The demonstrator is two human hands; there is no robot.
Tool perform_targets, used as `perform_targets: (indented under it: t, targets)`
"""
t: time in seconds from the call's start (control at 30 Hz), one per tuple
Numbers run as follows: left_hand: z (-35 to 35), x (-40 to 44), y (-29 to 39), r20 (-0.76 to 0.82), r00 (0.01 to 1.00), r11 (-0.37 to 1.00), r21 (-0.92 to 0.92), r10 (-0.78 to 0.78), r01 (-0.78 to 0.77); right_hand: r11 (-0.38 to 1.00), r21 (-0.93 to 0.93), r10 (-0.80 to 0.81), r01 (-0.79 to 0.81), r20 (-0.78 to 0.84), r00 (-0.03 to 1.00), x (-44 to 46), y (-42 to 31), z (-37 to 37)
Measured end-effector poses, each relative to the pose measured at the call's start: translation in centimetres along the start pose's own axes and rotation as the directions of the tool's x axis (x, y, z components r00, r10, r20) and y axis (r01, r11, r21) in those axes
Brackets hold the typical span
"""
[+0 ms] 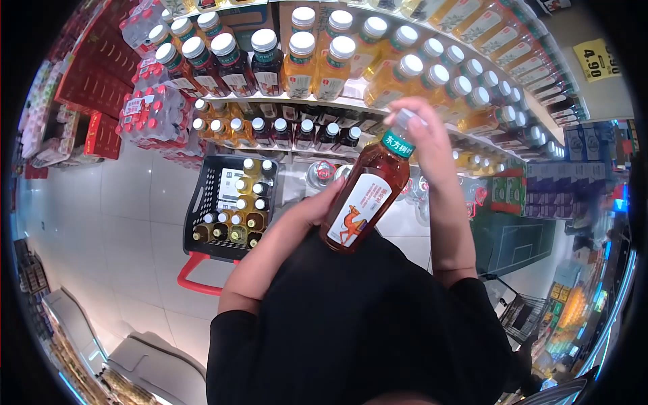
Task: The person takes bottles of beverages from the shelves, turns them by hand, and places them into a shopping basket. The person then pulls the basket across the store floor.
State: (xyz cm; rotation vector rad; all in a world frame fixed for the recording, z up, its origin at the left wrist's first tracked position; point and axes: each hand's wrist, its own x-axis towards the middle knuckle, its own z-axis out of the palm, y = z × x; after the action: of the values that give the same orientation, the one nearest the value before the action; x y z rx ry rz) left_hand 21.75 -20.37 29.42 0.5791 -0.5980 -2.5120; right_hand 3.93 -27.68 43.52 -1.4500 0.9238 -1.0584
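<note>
A large tea bottle [361, 202] with dark reddish-brown liquid, a camel on its white label and a green neck band is tilted in front of my chest. My right hand [425, 135] is closed around its white cap at the top. Lower down, my left hand [327, 202] grips the bottle's side, its fingers partly hidden behind it. Just beyond the bottle stand shelves with rows of similar white-capped bottles [334, 73], some amber and some dark.
On the floor to the left is a black shopping basket [192, 219] with a red handle [196, 277], holding several small bottles. Shrink-wrapped bottle packs [152, 108] are stacked beside the shelf. A shopping cart [523, 314] stands at the right. A yellow price tag [595, 59] hangs upper right.
</note>
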Motion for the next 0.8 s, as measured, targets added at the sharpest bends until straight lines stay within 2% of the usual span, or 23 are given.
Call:
perform_targets:
  t: [0.03, 0.07, 0.2, 0.3, 0.37, 0.43, 0.5, 0.6, 0.7, 0.8]
  targets:
    - [0.1, 0.3, -0.4, 0.028, 0.998, 0.992, -0.111, -0.049, 0.052, 0.996, 0.081, -0.033, 0.03, 0.031, 0.999, -0.1, 0.5, 0.4]
    - [0.5, 0.3, -1.2, -0.034, 0.999, 0.981, -0.192, -0.017, 0.01, 0.971, 0.238, 0.014, -0.035, 0.09, 0.996, -0.5, 0.9, 0.7]
    - [0.4, -0.3, -1.4, -0.017, 0.999, 0.944, -0.329, -0.047, 0.039, 0.918, 0.395, 0.002, -0.045, 0.109, 0.994, -1.3, 1.7, 2.5]
    - [1.0, -1.4, -1.6, -0.021, 0.998, 0.973, -0.223, 0.057, -0.06, 0.926, 0.369, 0.041, -0.077, 0.106, 0.994, -1.9, 1.3, 3.6]
    - [-0.6, -1.5, -2.3, 0.085, 0.994, 0.99, -0.126, 0.07, -0.059, 0.931, 0.348, 0.067, -0.108, 0.126, 0.99, -2.3, 0.9, 3.9]
    - [-0.2, -1.9, -2.1, 0.078, 0.992, 0.99, -0.106, 0.096, -0.088, 0.946, 0.304, 0.073, -0.108, 0.124, 0.99, -2.6, 0.4, 4.5]
    - [0.9, -2.4, -1.9, -0.041, 0.99, 0.978, -0.155, 0.134, -0.139, 0.945, 0.306, 0.051, -0.111, 0.197, 0.979, -2.8, 0.2, 4.5]
    - [0.6, -2.8, -2.1, -0.012, 0.986, 0.982, -0.084, 0.169, -0.169, 0.961, 0.257, 0.038, -0.101, 0.238, 0.971, -3.0, -0.1, 4.8]
    - [-0.1, -3.5, -1.9, 0.087, 0.983, 0.987, 0.017, 0.16, -0.162, 0.978, 0.194, 0.02, -0.072, 0.261, 0.965, -3.1, -0.4, 5.0]
    - [-0.4, -3.5, -2.3, 0.123, 0.976, 0.983, 0.004, 0.181, -0.183, 0.989, 0.135, 0.021, -0.058, 0.263, 0.965, -3.4, -0.7, 5.4]
